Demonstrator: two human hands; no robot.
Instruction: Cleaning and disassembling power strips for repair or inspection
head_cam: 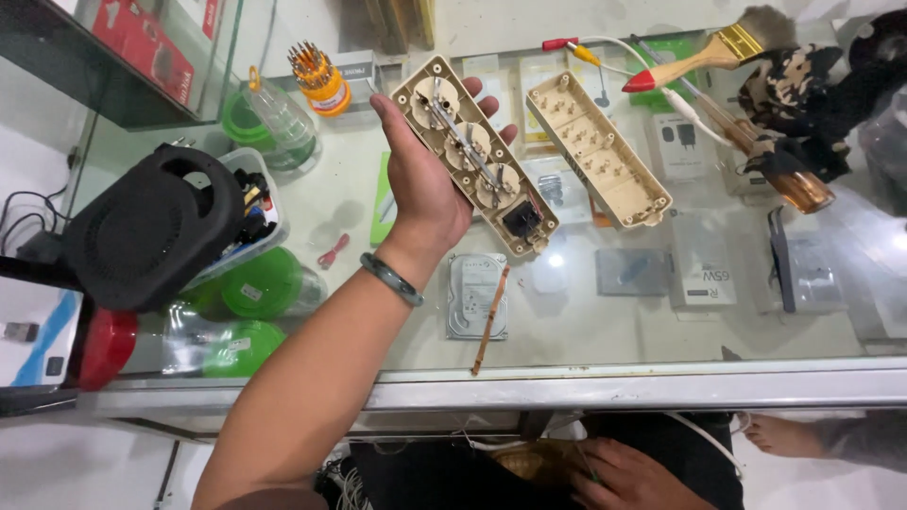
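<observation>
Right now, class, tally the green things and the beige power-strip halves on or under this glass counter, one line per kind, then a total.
Beige power-strip halves: 2, the open base held in the left hand and the cover lying on the glass.
Green-lidded jars: 3.
Green bracelet: 1.
Total: 6.

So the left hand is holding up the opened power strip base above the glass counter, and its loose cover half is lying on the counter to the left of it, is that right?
Not quite. The head view shows the left hand holding the opened power strip base above the glass counter, but the loose cover half lies to the right of it, not the left.
</observation>
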